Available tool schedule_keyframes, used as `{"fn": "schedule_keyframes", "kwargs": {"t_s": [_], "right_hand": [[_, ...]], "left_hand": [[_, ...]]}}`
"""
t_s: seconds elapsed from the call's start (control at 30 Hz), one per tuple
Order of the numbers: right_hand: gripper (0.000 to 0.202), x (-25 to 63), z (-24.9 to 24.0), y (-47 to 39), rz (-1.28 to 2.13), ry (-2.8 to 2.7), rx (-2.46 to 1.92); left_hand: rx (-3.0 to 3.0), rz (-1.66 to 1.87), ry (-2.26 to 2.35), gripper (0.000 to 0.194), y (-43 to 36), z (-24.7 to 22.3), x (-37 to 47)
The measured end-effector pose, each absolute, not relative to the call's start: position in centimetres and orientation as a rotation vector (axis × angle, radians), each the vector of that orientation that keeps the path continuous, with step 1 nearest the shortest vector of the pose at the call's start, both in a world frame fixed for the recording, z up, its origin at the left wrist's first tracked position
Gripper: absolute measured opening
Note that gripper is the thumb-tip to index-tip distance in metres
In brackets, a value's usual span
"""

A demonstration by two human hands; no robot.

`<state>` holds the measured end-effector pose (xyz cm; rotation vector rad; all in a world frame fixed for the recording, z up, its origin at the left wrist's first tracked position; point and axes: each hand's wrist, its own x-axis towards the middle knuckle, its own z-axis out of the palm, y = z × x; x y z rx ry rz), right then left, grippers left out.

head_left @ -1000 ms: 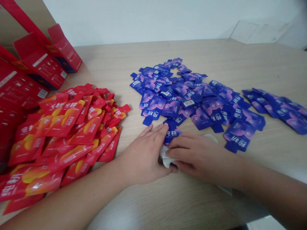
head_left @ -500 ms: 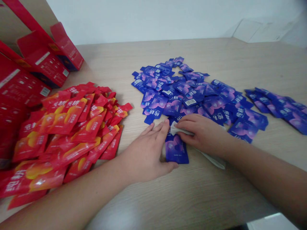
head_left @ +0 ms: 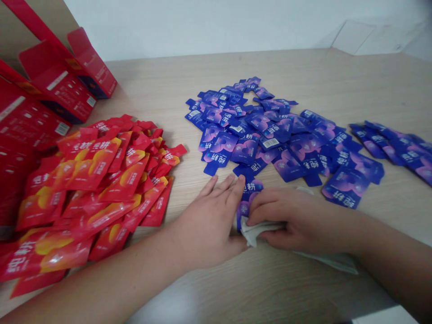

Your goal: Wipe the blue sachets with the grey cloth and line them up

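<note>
A blue-purple sachet [head_left: 249, 198] lies flat at the near edge of the blue pile, its top end away from me. My left hand [head_left: 216, 225] is laid open along its left side, fingertips by the upper edge and thumb toward the lower end. In my right hand [head_left: 297, 220], a white cloth or tissue [head_left: 258, 229] is pinched between thumb and fingers and pressed at the sachet's lower end. The rest of the cloth trails under the right wrist. The sachet's lower right part is hidden by the right hand and cloth.
Many blue sachets [head_left: 270, 130] are heaped beyond my hands, with a separate row of blue sachets [head_left: 394, 146] at right. Red-orange sachets [head_left: 111, 171] form a heap at left. Open red boxes [head_left: 67, 87] stand behind it. A white wall [head_left: 216, 27] borders the wooden table [head_left: 158, 81].
My right hand has drawn the cloth down the sachet toward me, from its upper end to its lower end. My left hand stays beside the sachet, nearly still.
</note>
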<state>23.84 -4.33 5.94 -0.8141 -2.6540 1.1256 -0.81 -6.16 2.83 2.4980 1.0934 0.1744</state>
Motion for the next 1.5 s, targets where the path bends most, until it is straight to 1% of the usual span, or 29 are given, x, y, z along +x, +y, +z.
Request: {"fn": "schedule_keyframes", "kwargs": {"t_s": [0.2, 0.33, 0.4, 0.6, 0.73, 0.83, 0.9, 1.07, 1.13, 1.2, 1.3, 1.5], "right_hand": [[0.017, 23.9, 5.2, -4.3, 0.98, -2.674, -0.867], [0.02, 24.3, 4.9, -3.9, 0.872, -2.645, -0.837], [0.023, 24.5, 4.6, -3.7, 0.788, -2.616, -0.845], [0.019, 24.7, 3.9, -3.2, 0.622, -2.577, -0.988], [0.022, 24.8, 3.4, -2.6, 0.456, -2.574, -1.094], [0.025, 25.0, 3.4, -2.6, 0.341, -2.522, -1.171], [0.024, 25.1, 4.0, -3.0, 0.422, -2.491, -1.132], [0.025, 24.8, 6.1, -4.2, 1.0, -2.598, -0.844], [0.026, 24.5, 6.4, -4.3, 1.068, -2.636, -0.85], [0.024, 24.3, 6.3, -4.2, 0.981, -2.64, -0.924], [0.023, 24.3, 5.3, -3.6, 0.748, -2.626, -1.052], [0.026, 24.9, 3.7, -2.8, 0.416, -2.569, -1.186]], "left_hand": [[2.509, 0.208, 1.079, 0.107, -6.1, 2.7, -0.8], [2.524, 0.208, 1.067, 0.098, -6.0, 2.8, -0.8], [2.533, 0.211, 1.067, 0.097, -6.0, 2.8, -0.9], [2.526, 0.229, 1.1, 0.102, -6.0, 2.7, -0.9], [2.491, 0.262, 1.171, 0.115, -6.2, 2.5, -0.7], [2.504, 0.277, 1.164, 0.112, -6.3, 2.5, -0.7], [2.518, 0.26, 1.153, 0.109, -6.3, 2.6, -0.7], [2.514, 0.205, 1.119, 0.107, -6.3, 3.0, -1.0], [2.512, 0.19, 1.111, 0.107, -6.3, 3.0, -1.0], [2.514, 0.192, 1.106, 0.106, -6.3, 3.0, -1.0], [2.522, 0.204, 1.105, 0.104, -6.3, 2.9, -1.0], [2.519, 0.212, 1.116, 0.1, -6.4, 2.9, -1.0]]}}
